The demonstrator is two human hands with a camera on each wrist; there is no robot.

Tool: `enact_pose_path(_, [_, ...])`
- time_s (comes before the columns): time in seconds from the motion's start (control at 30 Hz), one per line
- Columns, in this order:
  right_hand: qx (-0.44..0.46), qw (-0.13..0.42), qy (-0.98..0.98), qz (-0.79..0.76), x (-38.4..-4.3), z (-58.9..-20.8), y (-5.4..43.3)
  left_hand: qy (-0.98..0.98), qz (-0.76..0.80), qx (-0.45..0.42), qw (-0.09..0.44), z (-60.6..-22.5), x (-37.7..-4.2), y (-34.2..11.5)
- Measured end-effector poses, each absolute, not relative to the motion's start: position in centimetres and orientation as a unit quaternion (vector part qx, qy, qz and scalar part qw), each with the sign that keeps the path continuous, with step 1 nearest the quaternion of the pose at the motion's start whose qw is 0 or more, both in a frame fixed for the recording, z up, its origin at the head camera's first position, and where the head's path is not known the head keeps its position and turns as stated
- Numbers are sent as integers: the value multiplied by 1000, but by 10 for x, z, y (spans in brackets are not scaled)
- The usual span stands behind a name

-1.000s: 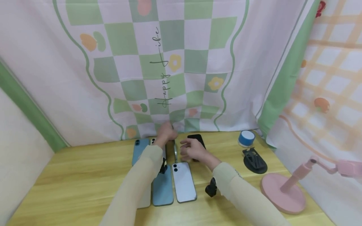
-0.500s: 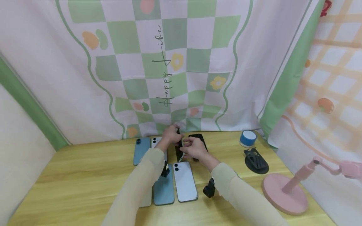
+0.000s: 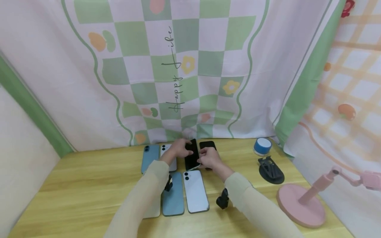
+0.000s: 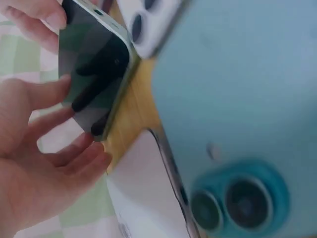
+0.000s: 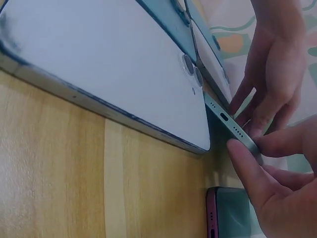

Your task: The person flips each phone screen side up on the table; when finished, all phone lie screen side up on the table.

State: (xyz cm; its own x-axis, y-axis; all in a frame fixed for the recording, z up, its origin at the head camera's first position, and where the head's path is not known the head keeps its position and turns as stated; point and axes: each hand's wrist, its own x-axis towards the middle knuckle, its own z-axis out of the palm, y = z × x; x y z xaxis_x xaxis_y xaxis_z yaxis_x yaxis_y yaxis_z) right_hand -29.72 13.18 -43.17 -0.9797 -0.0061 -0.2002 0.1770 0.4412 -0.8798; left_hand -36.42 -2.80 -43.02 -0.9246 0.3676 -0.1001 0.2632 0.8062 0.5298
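Note:
A phone [image 3: 190, 160] with a black screen and pale green frame leans at the back of the desk, screen up. My right hand [image 3: 209, 157] pinches its near right corner between thumb and index finger, clearest in the right wrist view. My left hand [image 3: 179, 148] has spread, fairly straight fingers; the fingertips meet the dark screen [image 4: 91, 74], which mirrors them in the left wrist view. To its right lies another dark-screened phone [image 3: 207, 144] with a reddish side [image 5: 213, 213]. A white phone [image 3: 196, 191] lies just in front, back up, a blue phone [image 3: 173, 195] beside it.
At back left lie a blue phone [image 3: 150, 158] and a white phone [image 3: 165, 149]; a pale phone [image 3: 154, 210] is partly under my left sleeve. To the right stand a blue-lidded round container [image 3: 262, 146], a black stand [image 3: 271, 172] and a pink stand [image 3: 300, 205]. A curtain [image 3: 208, 109] borders the desk's back.
The phone between my hands has turned from edge-on to screen up and come down. My right hand has moved in and grips its near corner. My left hand's grip at the far end has loosened.

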Motion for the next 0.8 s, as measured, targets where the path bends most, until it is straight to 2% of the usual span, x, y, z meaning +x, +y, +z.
enact_pose_path(0.3, [36,73,889,-451,-297,-434,129,957,137,184,179,-429,-358,-47])
enact_pose_path(0.53, [21,50,930,-364,-296,-433,121,964,115,163,178,-431,-354,-50])
enact_pose_path(0.8, [22,74,944,-322,-295,-427,114,967,120,154,164,-436,-353,-50])
